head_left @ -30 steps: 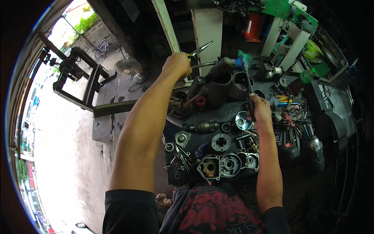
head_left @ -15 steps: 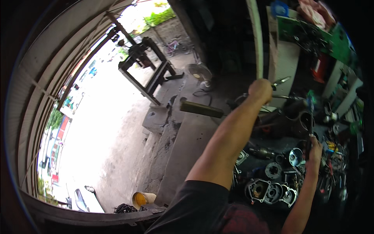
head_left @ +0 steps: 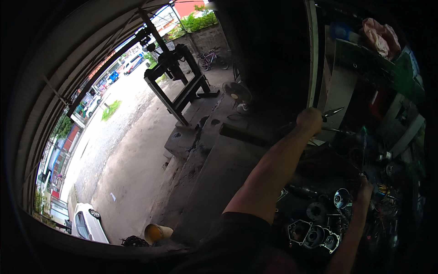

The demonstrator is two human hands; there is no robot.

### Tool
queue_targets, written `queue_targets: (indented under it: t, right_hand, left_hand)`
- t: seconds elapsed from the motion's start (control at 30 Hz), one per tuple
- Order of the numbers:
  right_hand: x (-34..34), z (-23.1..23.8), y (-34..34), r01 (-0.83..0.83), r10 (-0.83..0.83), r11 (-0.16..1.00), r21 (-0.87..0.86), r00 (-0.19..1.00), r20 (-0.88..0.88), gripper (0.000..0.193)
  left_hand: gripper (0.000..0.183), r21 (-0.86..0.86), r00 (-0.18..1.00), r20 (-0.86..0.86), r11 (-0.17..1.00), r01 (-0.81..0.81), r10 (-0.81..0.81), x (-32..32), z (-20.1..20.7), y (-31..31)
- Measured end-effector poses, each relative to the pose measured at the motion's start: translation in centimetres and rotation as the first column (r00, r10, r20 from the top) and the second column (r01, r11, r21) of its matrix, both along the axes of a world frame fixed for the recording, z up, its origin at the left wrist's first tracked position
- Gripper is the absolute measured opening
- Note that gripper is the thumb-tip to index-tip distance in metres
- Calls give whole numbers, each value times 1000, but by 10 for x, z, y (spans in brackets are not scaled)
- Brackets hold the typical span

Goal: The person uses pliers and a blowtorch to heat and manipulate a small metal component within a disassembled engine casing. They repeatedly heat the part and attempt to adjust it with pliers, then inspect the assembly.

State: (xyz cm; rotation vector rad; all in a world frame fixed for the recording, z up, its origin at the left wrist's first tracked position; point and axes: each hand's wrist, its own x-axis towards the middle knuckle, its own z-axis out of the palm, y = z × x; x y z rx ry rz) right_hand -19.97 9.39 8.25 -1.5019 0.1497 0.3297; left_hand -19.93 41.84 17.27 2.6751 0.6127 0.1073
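Note:
My left hand point(head_left: 310, 121) is closed at the end of my outstretched arm, beside a pale upright post. Pointed metal jaws, like those of pliers point(head_left: 333, 111), stick out past its fingers. Lower and to the right, my right hand point(head_left: 363, 189) is wrapped round a long thin tool point(head_left: 364, 153) that points away from me and shows green near its far end. Its exact kind is too dark to tell. Between the hands, dark parts lie in shadow. Below them are a metal housing point(head_left: 299, 231) with round openings and a shiny round cup-shaped part point(head_left: 342, 198).
A pale post point(head_left: 313, 59) stands just beyond my left hand. Small loose parts and tools point(head_left: 385, 194) crowd the bench at right. A steel press frame point(head_left: 178, 82), a fan point(head_left: 235, 93) and a yellowish bucket point(head_left: 157, 233) stand at left, near a concrete step.
The view has darkened and shifted slightly, so the outdoor area shows more clearly. My right hand appears a little lower; both hands keep their grip.

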Motion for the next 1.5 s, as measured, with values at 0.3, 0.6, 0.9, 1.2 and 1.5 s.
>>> queue_targets:
  t: [0.3, 0.6, 0.9, 1.2, 1.5]
  right_hand:
    - [-2, 7, 10, 56, -57, 997, -53, 998, -31, 30]
    - [7, -5, 0, 9, -8, 997, -78, 1000, 12, 30]
    - [3, 0, 3, 32, -32, 993, -114, 999, 1, 29]
    - [4, 0, 2, 9, -8, 995, -95, 1000, 14, 29]
    - [3, -1, 4, 45, -45, 993, -112, 999, 3, 31]
  left_hand:
    - [25, 24, 1000, -25, 1000, -5, 6, 1, -2, -1]
    - [27, 9, 1000, -10, 1000, -15, 15, 1, -1, -3]
    - [28, 1, 1000, -4, 1000, -8, 8, 0, 1, -3]
    - [29, 43, 1000, -17, 999, 9, -8, 1, -1, -3]
    - [33, -4, 1000, 14, 1000, -2, 2, 2, -2, -3]
